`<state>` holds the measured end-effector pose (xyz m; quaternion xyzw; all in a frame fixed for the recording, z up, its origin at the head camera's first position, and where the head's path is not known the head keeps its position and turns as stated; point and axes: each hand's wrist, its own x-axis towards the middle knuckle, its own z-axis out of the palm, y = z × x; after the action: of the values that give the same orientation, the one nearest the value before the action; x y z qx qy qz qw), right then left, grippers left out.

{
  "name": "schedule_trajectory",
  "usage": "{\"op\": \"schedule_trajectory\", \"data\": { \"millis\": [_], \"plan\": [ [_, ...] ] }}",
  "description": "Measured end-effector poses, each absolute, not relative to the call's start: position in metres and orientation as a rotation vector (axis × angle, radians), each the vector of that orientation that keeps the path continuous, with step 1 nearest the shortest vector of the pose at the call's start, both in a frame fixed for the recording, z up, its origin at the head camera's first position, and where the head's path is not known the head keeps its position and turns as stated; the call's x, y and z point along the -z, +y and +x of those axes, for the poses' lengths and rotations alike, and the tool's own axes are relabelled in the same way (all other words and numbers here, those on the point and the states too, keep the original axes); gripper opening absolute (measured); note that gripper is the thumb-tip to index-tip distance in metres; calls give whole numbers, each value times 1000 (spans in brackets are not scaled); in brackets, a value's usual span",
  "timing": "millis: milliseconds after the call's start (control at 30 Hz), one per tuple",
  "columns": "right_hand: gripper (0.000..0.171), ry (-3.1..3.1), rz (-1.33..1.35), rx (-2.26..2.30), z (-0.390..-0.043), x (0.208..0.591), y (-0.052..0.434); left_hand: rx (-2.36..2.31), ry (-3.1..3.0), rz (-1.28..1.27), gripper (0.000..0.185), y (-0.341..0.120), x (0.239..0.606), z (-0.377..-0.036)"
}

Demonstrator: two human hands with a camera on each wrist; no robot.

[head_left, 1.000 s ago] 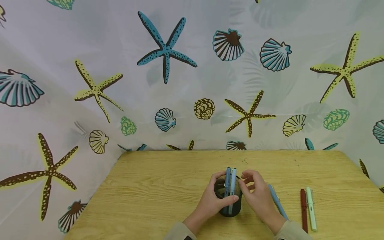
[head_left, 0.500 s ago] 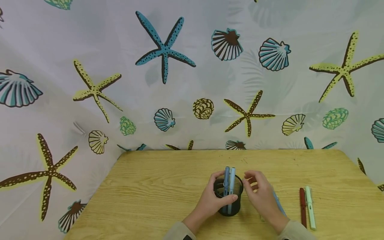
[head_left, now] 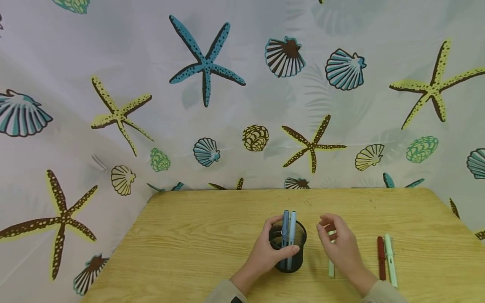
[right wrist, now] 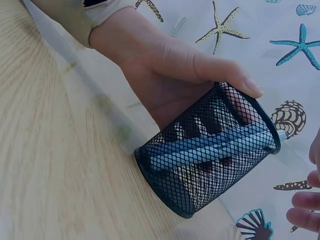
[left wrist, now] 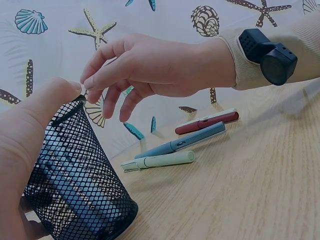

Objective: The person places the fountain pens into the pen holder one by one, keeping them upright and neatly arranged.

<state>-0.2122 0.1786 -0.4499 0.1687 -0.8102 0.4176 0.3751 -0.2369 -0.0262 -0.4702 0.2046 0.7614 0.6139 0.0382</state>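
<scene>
A black mesh pen holder (head_left: 299, 252) stands on the table, with a dark blue pen (head_left: 285, 225) and a light blue pen (head_left: 292, 227) upright in it. My left hand (head_left: 264, 249) grips the holder, thumb across the near side and fingers round the far side, as the right wrist view also shows. To the right of the holder, my right hand (head_left: 342, 244) hovers with loosely bent fingers and holds nothing. Beneath it lies a pale green pen (head_left: 331, 269). Beside that, a blue pen (left wrist: 182, 140) shows in the left wrist view; my right hand hides it from the head view.
Farther right, a dark red pen (head_left: 381, 256) and a second pale green pen (head_left: 390, 261) lie side by side on the wooden table (head_left: 197, 235). A white cloth (head_left: 235, 101) printed with starfish and shells hangs behind and at the sides.
My right hand has drawn away from the holder's rim to the right, now over the loose pens and covering the blue one. My left hand keeps its grip on the holder.
</scene>
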Motion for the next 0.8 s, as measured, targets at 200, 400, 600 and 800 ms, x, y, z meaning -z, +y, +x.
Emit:
{"op": "schedule_trajectory", "data": {
  "millis": [200, 400, 600, 800],
  "plan": [
    [22, -2116, 399, -1040, -209, 452, 186, -1884, 2317, 624, 69, -27, 471, -236],
    [18, -2165, 370, -1064, -207, 456, 193, -1888, 2314, 626, 70, -27, 470, -235],
    [16, -2212, 327, -1064, -204, 457, 201, -1893, 2306, 609, 70, -28, 470, -235],
    [15, -2215, 328, -1017, -202, 458, 206, -1893, 2305, 607, 70, -28, 470, -234]
  ]
}}
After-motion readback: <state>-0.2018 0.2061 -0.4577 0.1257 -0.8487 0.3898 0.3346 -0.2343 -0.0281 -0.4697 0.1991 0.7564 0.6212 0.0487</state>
